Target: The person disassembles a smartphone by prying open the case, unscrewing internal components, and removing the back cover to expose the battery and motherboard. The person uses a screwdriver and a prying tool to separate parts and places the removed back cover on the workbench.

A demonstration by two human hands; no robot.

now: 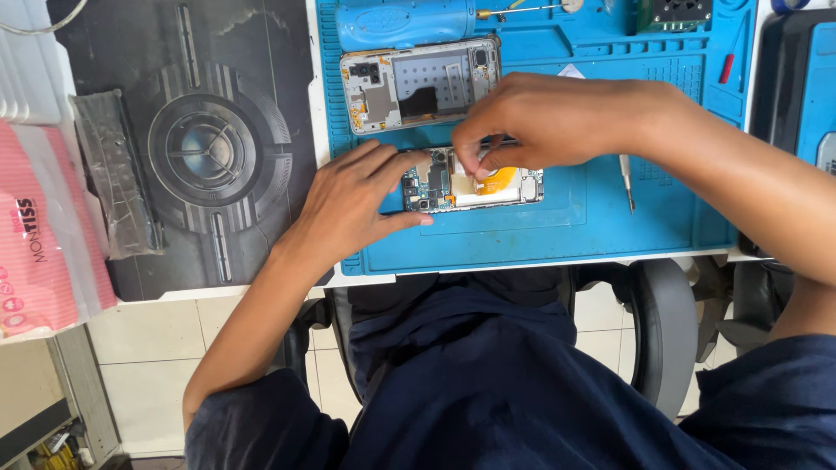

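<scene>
An opened phone body (475, 187) with bare circuit board and a yellow-orange part lies on the blue work mat (592, 226). My left hand (353, 204) steadies its left end, thumb and fingers around the edge. My right hand (531, 122) pinches down on a small part over the phone's middle; whether it holds a tool is hidden. A removed grey phone frame (420, 83) lies just behind.
A screwdriver (627, 183) lies right of the phone; a blue tool (405, 22) sits at the mat's back edge. A dark patterned mat (209, 148) with a clear plastic bag (113, 174) lies left. A pink tissue pack (43, 244) is at far left.
</scene>
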